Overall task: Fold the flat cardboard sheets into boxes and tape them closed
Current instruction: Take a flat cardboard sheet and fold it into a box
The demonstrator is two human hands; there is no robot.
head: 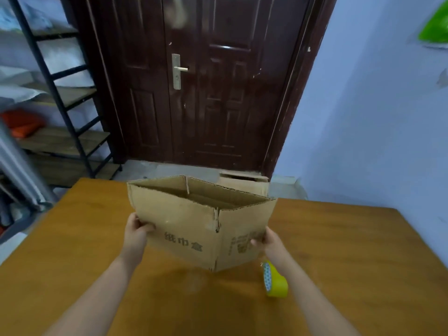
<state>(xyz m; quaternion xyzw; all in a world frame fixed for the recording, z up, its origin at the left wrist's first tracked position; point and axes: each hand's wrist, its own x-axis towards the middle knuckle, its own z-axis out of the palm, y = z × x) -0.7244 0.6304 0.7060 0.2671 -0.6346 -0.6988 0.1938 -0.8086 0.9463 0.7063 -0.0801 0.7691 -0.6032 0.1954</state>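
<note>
Head view looks down over a wooden table (84, 238), above which a person holds an opened-out cardboard box (194, 214). The box is lifted clear of the tabletop and tipped, so that one vertical corner edge points toward the camera and its lowest corner hangs just over the wood. Its open mouth faces up and away, toward the dark red door (206, 81) behind the table. The long side, printed with dark characters, runs from the near corner up and to the left; the shorter printed side runs to the right. The upper flaps stand up in line with the walls, showing the inside.

The left hand (138, 230) grips the left edge of the long panel, thumb curled over the outer face, fingers hidden behind the card. The right hand (266, 241) pinches the right edge of the short panel, thumb on the printed face.

A roll of yellow tape (275, 281) stands on its edge on the table just below the right wrist, near the box's low corner but apart from it. Another cardboard box (244, 184) sits on the floor past the far table edge. A metal shelf rack (60, 105) stands at the left.
</note>
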